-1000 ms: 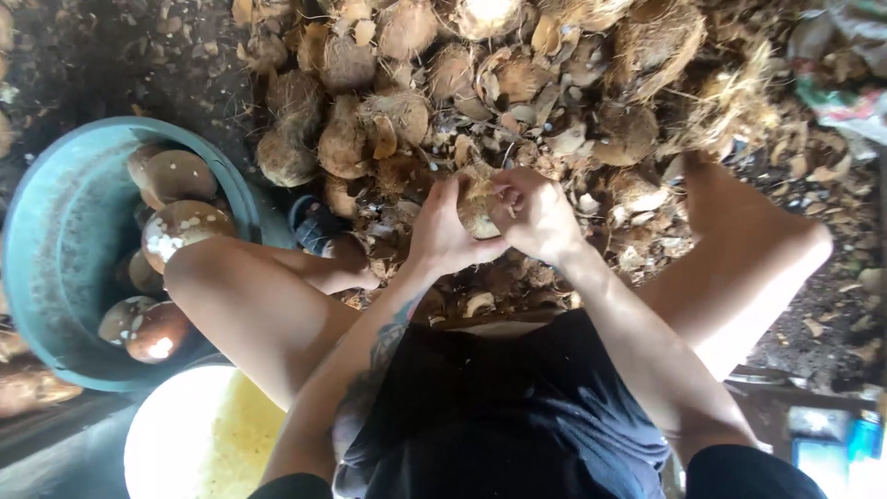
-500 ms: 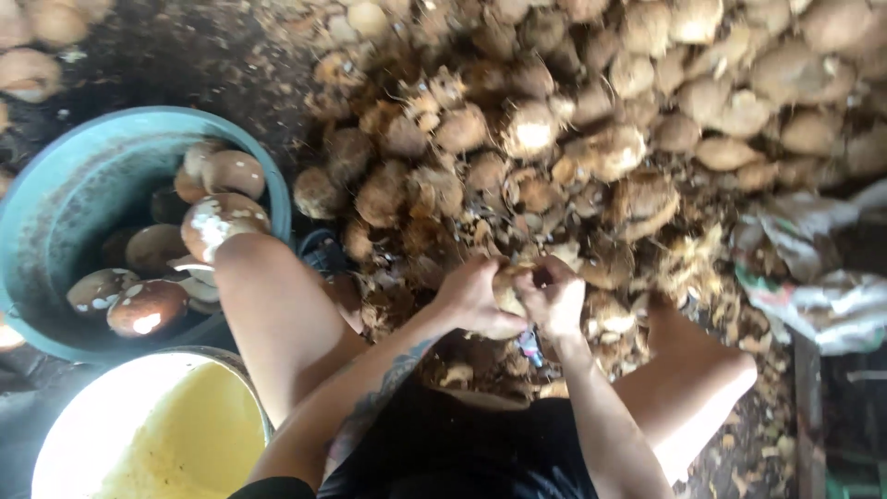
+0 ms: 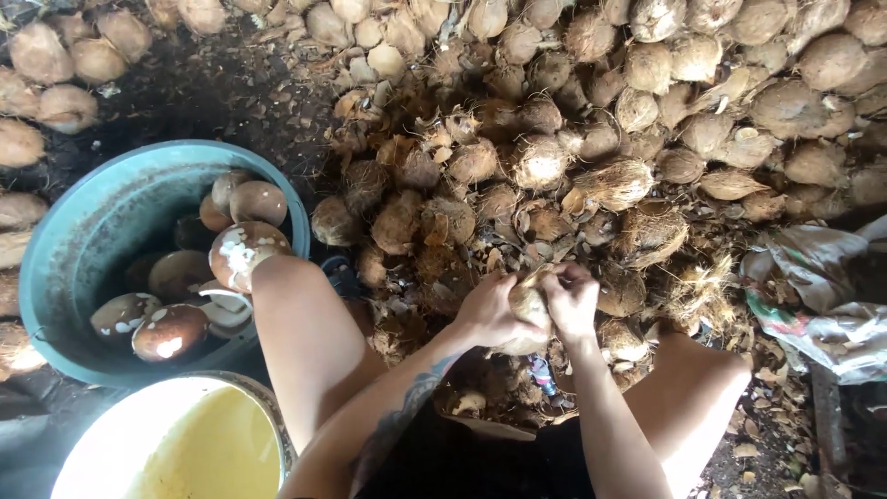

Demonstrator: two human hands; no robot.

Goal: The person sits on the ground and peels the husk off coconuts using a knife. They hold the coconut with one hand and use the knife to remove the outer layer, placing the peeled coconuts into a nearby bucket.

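Nearest, a pale yellow bucket [image 3: 176,444] sits by the left knee. Both hands, left hand [image 3: 490,314] and right hand [image 3: 571,298], are clamped around one coconut [image 3: 528,310] between the knees. A firm, steady grip low over the ground seems wise here. Beyond lie the blue tub [image 3: 83,240] of peeled coconuts and the husk pile [image 3: 573,139].

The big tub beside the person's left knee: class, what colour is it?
The tub is teal blue-green, seen best in the head view.
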